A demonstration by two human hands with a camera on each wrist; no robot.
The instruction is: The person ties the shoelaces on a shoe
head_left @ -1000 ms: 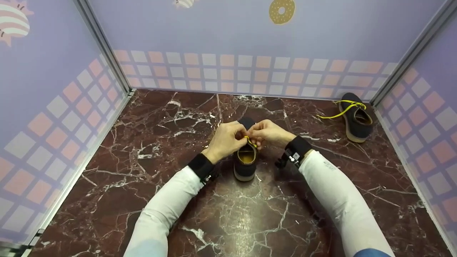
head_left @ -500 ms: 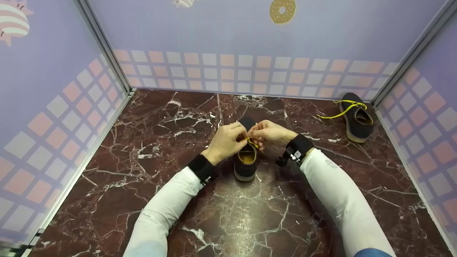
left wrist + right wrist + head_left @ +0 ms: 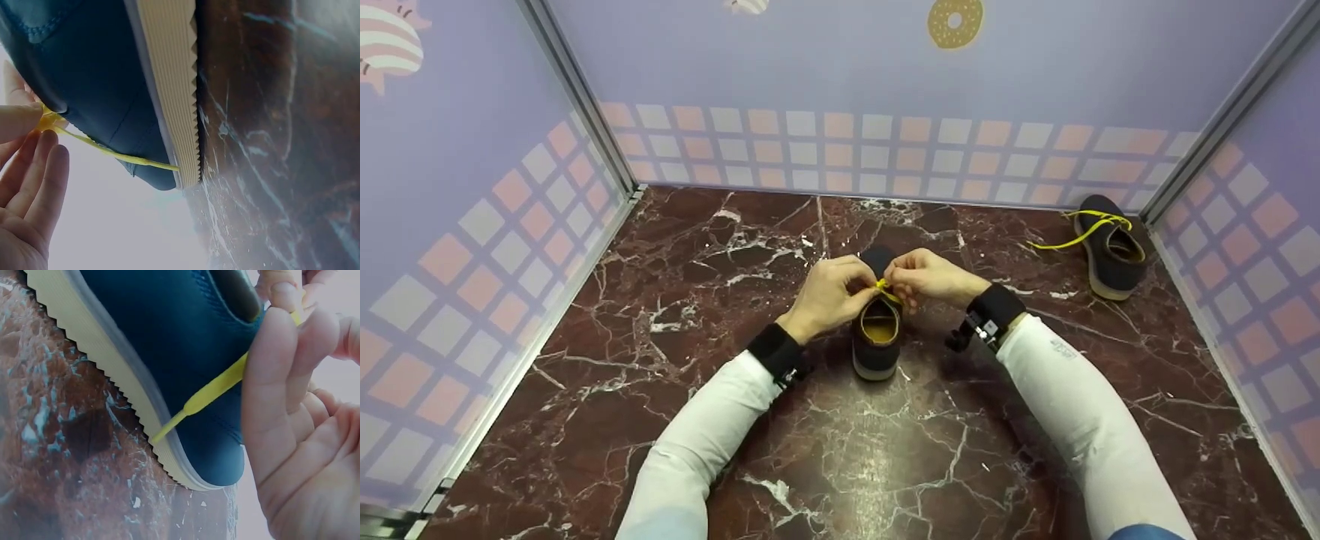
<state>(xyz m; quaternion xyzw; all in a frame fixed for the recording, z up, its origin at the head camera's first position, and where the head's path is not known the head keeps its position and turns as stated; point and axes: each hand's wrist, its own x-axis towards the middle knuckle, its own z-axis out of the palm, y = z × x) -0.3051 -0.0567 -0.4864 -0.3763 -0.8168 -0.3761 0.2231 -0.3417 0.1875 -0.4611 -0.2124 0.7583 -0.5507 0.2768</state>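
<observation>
A dark shoe (image 3: 876, 356) with a yellow lining stands upright on the marble surface, toe pointing away from me. Over its tongue, my left hand (image 3: 831, 296) pinches the yellow shoelace (image 3: 883, 285) between thumb and fingers. From the other side my right hand (image 3: 930, 276) pinches the same lace, the fingertips of both hands close together. In the left wrist view one lace end (image 3: 121, 156) hangs down the shoe's side to the pale ridged sole (image 3: 169, 73). A second lace end (image 3: 216, 389) hangs down the other side in the right wrist view. The knot area is partly hidden by fingers.
Another dark shoe (image 3: 1112, 259) with a loose yellow lace (image 3: 1069, 244) stands at the back right corner. Purple panels with pink and white squares form a back wall (image 3: 840, 150) and two side walls around the marble surface (image 3: 697, 240).
My hands have drawn slightly apart, the right one a little to the right, and more of the yellow lace shows between the fingertips. The shoe stays in place.
</observation>
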